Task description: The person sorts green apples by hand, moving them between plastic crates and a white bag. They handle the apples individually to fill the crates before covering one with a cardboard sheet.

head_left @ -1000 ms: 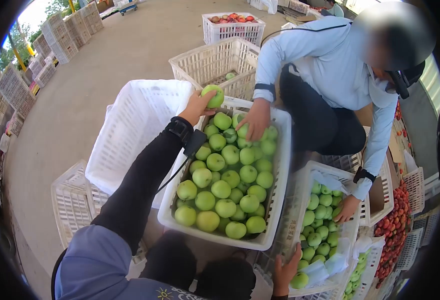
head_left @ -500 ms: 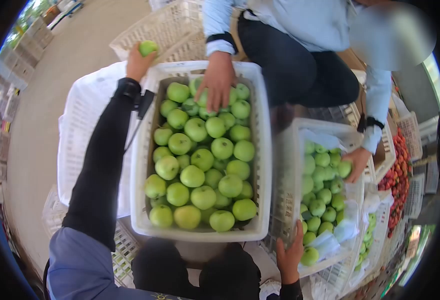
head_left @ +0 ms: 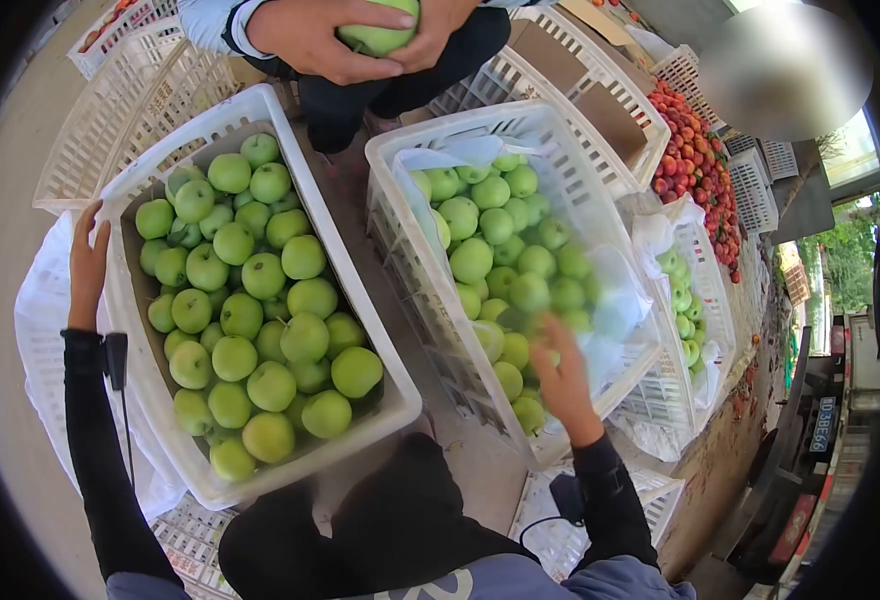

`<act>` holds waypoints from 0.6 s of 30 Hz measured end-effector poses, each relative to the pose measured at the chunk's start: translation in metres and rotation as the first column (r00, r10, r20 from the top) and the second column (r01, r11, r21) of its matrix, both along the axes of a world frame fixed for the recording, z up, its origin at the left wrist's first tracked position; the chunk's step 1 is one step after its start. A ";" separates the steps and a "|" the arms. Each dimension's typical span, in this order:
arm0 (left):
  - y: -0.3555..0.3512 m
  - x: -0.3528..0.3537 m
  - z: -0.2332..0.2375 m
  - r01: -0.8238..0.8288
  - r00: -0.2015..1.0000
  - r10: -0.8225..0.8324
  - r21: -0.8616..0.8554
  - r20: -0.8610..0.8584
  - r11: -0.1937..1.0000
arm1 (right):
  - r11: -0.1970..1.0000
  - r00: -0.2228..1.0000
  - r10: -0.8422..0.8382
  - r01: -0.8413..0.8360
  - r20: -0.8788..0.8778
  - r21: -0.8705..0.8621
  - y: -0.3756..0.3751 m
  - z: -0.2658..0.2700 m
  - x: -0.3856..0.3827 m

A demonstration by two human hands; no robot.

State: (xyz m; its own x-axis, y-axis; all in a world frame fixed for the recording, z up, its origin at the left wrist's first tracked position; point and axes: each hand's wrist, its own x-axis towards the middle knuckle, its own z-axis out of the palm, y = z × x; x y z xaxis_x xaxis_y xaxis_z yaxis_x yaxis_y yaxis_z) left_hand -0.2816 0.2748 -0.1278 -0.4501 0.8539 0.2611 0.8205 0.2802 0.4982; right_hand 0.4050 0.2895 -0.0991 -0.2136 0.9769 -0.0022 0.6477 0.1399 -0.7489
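My left hand [head_left: 87,265] is against the outer left rim of a white plastic crate [head_left: 392,405] full of green apples [head_left: 242,315]. Its fingers are stretched out and slightly apart, and no apple shows in it. Over the near end of a second white crate [head_left: 415,250], my right hand [head_left: 563,375] reaches towards more green apples [head_left: 500,225]. Its fingers are extended and a little blurred, with nothing seen between them. White liner sheets [head_left: 475,150] line that crate's inside.
Across from me, a person holds a green apple [head_left: 380,35] in both hands [head_left: 335,40]. A third crate [head_left: 725,335] with green apples stands at right, before a heap of red fruit [head_left: 695,165]. Stacked crates [head_left: 110,110] are at far left; a vehicle [head_left: 810,460] is at lower right.
My view has turned right. The apple is gone from my left hand, which is now lower along the crate. My right hand went from the second crate's side to above its apples. The co-worker's hands came together around an apple.
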 end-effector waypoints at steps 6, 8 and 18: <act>-0.101 0.109 0.014 0.122 0.980 -0.138 -0.116 -0.146 0.986 | 0.937 0.760 -0.156 -0.089 0.631 0.338 0.092 -0.041 0.086; -0.120 0.123 0.007 0.108 0.966 -0.144 -0.169 -0.217 0.980 | 0.910 0.603 -0.150 -0.225 0.783 0.347 0.115 -0.046 0.092; -0.125 0.198 0.036 0.211 0.960 -0.240 -0.197 -0.142 0.958 | 0.982 0.357 -0.004 -0.174 0.934 0.070 0.184 -0.082 0.077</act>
